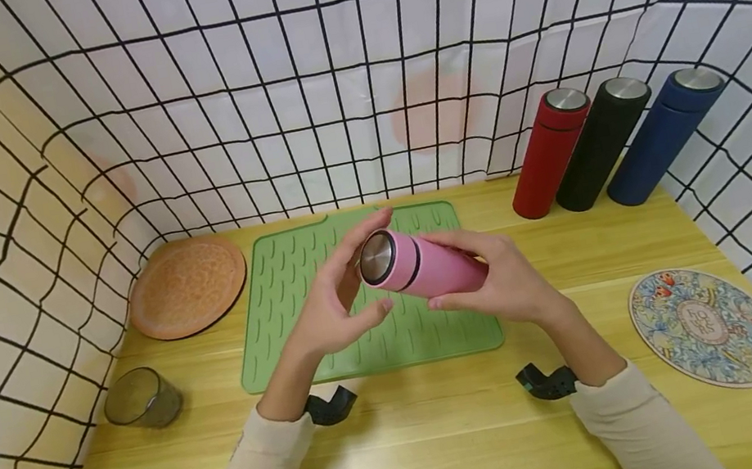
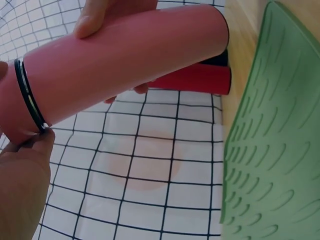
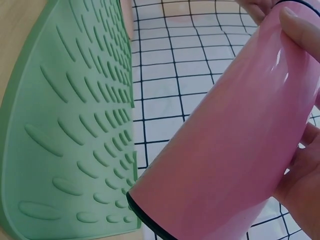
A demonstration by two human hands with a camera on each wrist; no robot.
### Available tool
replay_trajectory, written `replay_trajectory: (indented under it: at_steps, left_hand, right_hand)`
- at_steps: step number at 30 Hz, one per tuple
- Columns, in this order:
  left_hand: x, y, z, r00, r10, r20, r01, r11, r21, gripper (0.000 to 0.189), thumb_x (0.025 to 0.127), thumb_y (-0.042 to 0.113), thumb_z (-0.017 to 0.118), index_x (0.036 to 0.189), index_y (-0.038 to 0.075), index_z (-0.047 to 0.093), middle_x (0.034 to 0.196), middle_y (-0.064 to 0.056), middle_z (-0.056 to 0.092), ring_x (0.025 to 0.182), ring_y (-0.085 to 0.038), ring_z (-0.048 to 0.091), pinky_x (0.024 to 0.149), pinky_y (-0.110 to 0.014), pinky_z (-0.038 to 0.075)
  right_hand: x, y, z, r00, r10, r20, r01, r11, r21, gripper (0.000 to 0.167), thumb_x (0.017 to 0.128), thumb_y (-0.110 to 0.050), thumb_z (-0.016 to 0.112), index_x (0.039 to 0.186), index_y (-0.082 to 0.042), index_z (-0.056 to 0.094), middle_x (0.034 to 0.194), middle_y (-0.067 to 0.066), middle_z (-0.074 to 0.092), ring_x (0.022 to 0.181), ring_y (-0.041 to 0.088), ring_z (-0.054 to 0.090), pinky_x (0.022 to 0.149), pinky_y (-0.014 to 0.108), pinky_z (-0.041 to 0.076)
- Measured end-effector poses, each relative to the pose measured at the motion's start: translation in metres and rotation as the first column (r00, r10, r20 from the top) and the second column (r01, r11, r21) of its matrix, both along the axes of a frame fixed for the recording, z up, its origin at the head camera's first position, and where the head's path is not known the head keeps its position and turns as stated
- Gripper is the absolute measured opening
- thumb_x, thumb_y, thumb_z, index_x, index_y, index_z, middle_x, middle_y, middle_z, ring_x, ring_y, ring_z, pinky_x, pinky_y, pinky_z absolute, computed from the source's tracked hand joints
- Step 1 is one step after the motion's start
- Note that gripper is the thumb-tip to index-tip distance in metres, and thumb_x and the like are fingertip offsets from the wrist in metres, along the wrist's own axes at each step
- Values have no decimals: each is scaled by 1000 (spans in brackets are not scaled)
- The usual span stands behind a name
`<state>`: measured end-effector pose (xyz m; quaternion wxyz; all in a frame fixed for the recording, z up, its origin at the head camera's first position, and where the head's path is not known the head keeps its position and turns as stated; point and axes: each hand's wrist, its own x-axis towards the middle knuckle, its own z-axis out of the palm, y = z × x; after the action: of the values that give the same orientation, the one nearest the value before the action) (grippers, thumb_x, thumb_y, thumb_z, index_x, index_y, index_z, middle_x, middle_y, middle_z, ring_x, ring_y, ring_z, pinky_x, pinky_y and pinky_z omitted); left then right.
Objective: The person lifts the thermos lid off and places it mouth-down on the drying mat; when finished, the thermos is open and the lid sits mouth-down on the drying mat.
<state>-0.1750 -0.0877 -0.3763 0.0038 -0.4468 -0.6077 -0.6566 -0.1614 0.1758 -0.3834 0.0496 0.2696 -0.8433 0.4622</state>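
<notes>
A pink thermos bottle (image 1: 444, 264) with a steel-topped lid (image 1: 377, 257) is held tilted above the green mat (image 1: 284, 308), lid end toward the left. My right hand (image 1: 509, 270) grips its body, thumb on the near side and fingers over the top and far side. My left hand (image 1: 335, 299) is spread about the lid, index finger stretched past it and thumb standing apart below. In the left wrist view, fingertips (image 2: 42, 142) of that hand meet the bottle (image 2: 130, 55) at the dark ring under the lid.
Red (image 1: 549, 156), black (image 1: 604, 146) and blue (image 1: 662, 137) bottles stand at the back right. A patterned round mat (image 1: 709, 328) lies at the right. At the left are an orange-brown round mat (image 1: 189, 286) and a glass (image 1: 142, 400). Grid-patterned cloth (image 1: 350, 81) encloses the table.
</notes>
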Motion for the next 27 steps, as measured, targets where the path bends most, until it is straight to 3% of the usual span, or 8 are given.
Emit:
replay_trajectory:
  at_steps: [2, 4, 8, 12, 17, 23, 27]
  left_hand:
    - [-1, 0, 0, 1000, -23, 3, 23, 1000, 8, 82, 85, -12, 63, 160, -1, 31, 167, -15, 31, 154, -37, 30, 125, -44, 34]
    - [-1, 0, -1, 1000, -8, 18, 7, 1000, 9, 79, 87, -11, 65, 159, 0, 35, 165, -14, 36, 151, -35, 36, 122, -43, 39]
    - [-2, 0, -2, 993, 94, 68, -95, 995, 8, 73, 90, 3, 77, 155, 5, 45, 157, -16, 46, 142, -29, 47, 115, -39, 46]
    - [-3, 0, -3, 971, 208, 117, -209, 978, 1, 75, 87, 27, 85, 151, 8, 51, 149, -13, 54, 133, -23, 53, 108, -32, 51]
    - [-6, 0, -3, 953, 268, 140, -273, 962, 14, 80, 82, 38, 88, 148, 8, 54, 144, -10, 57, 129, -24, 54, 101, -27, 53]
    - [-10, -5, -4, 938, 309, 158, -315, 949, 18, 80, 80, 36, 90, 147, 11, 56, 145, -7, 57, 130, -24, 54, 99, -25, 53]
    - [-12, -12, -7, 919, 347, 187, -354, 935, 4, 76, 79, 22, 91, 146, 12, 57, 146, -7, 57, 130, -23, 55, 100, -25, 52]
  right_hand:
    - [-1, 0, 0, 1000, 9, 3, -9, 1000, 1, 77, 78, -25, 93, 146, -29, 58, 140, -2, 64, 118, 20, 61, 90, 42, 60]
    - [-1, 0, 0, 1000, 8, 10, -8, 1000, 2, 77, 78, -26, 93, 147, -29, 57, 141, -2, 64, 118, 20, 61, 89, 42, 60]
    - [0, 1, 0, 1000, -18, 18, 18, 1000, 11, 77, 78, -27, 92, 147, -30, 57, 140, -1, 64, 117, 21, 61, 87, 40, 60]
    - [0, 0, 1, 999, -50, 12, 50, 998, 35, 78, 79, -30, 91, 148, -30, 55, 140, 1, 63, 117, 23, 60, 85, 41, 61]
    - [-2, 1, 0, 996, -92, 17, 91, 995, 37, 77, 80, -31, 90, 149, -30, 54, 141, 2, 62, 119, 24, 58, 87, 44, 59]
    - [-10, 9, -4, 989, -139, 42, 139, 990, -15, 77, 80, -27, 91, 147, -30, 54, 141, 0, 60, 122, 24, 57, 91, 49, 58]
    - [-17, 20, -6, 984, -171, 49, 173, 984, -48, 76, 80, -23, 90, 147, -29, 54, 140, 1, 61, 124, 25, 56, 95, 52, 57]
